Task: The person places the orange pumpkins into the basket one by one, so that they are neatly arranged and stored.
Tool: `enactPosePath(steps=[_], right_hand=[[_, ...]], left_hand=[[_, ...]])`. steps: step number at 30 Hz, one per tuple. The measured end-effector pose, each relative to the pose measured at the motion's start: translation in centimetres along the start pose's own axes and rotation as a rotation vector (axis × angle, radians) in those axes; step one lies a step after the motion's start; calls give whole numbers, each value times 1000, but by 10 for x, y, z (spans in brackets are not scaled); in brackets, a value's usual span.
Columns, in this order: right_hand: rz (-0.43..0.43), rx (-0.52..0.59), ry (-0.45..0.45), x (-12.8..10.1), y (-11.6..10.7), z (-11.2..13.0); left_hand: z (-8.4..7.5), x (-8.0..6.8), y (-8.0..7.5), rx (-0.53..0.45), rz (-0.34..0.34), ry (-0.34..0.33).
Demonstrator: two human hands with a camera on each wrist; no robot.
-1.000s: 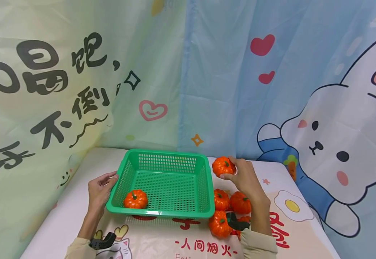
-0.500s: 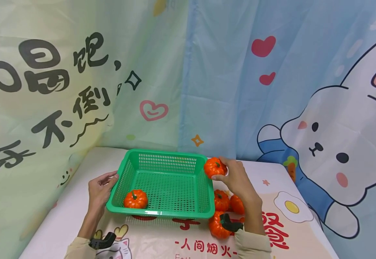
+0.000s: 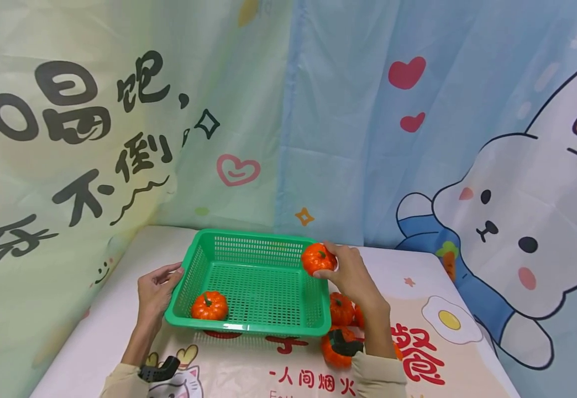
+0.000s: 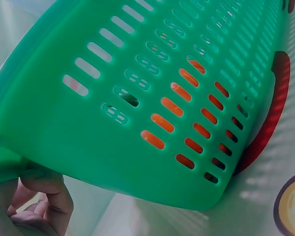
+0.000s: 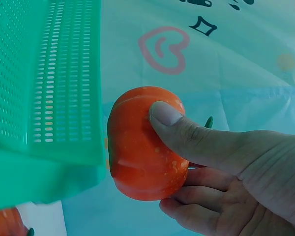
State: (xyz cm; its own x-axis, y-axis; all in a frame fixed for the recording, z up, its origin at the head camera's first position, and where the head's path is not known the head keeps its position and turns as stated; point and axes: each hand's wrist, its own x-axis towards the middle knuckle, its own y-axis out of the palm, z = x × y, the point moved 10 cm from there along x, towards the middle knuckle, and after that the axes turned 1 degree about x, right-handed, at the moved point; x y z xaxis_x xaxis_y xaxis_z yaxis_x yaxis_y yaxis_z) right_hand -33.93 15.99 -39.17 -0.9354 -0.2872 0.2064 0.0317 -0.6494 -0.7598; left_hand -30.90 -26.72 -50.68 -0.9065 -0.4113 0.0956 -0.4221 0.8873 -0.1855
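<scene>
A green slotted plastic basket [image 3: 253, 327] stands on the table, and one small orange pumpkin [image 3: 209, 306] lies in its near left corner. My left hand [image 3: 155, 290] grips the basket's left rim; in the left wrist view its curled fingers [image 4: 54, 196] are at the rim's underside. My right hand [image 3: 350, 273] holds another small orange pumpkin [image 3: 316, 258] between thumb and fingers, over the basket's right rim near the far corner. The right wrist view shows the thumb [image 5: 187, 132] pressed on this pumpkin's side, with a green stem behind it.
Several more pumpkins [image 3: 340, 309] sit on the table right of the basket, partly hidden by my right forearm and a black wrist mount [image 3: 344, 344]. A printed cloth [image 3: 313, 381] covers the table. Patterned curtains [image 3: 328, 138] hang behind and at the left.
My right hand has carried its pumpkin leftward, from beside the basket to over its right rim. My left hand has stayed on the left rim, and the basket has not moved.
</scene>
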Motion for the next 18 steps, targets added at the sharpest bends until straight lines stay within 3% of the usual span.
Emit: enactPosePath(steps=[18], right_hand=[[52,-25,-7,11,29,12]], left_hand=[[2,2,1,-30,9,-7]])
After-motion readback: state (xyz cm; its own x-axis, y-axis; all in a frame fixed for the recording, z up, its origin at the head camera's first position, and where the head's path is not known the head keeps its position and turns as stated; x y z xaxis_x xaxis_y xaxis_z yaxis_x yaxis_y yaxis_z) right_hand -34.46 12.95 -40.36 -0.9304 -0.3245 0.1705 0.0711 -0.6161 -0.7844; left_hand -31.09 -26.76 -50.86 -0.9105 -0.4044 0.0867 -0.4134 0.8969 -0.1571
